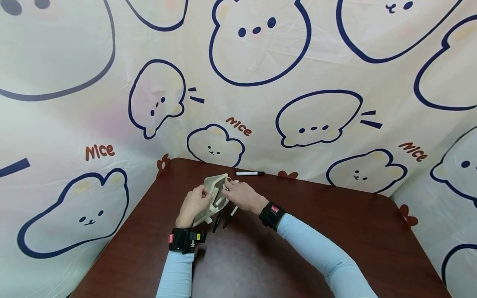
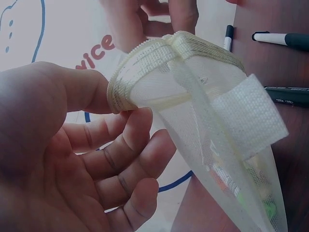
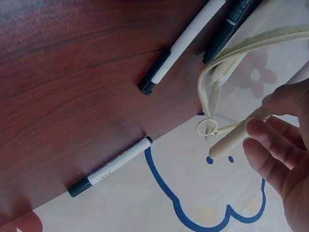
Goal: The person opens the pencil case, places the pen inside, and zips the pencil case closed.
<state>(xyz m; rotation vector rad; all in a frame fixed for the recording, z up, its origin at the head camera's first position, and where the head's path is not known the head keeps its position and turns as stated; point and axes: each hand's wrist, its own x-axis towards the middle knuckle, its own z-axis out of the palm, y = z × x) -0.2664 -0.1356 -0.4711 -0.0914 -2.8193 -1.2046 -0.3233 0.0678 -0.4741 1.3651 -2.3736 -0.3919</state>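
A pale, see-through zippered pouch [image 1: 214, 181] tilts between the hands. My left hand [image 1: 193, 205] pinches its zipper edge between thumb and fingertips; the left wrist view shows this hand [image 2: 96, 145] with the other fingers curled loosely and small coloured pieces visible through the mesh of the pouch [image 2: 145, 84]. At the opposite end is my right hand [image 1: 244, 195]. In the right wrist view, this hand [image 3: 287, 164] holds a beige stick-shaped thing [image 3: 231, 140] between thumb and fingers, beside the pouch's ring pull [image 3: 207, 127]. What the stick is cannot be told.
A white marker with a black cap [image 1: 249, 173] lies near the back edge of the brown table [image 1: 305, 248]. Close to the pouch's right side are a white-and-black pen [image 1: 231, 216] and a dark pen [image 1: 217, 222]. Behind the table hangs a cartoon-printed cloth [image 1: 261, 103].
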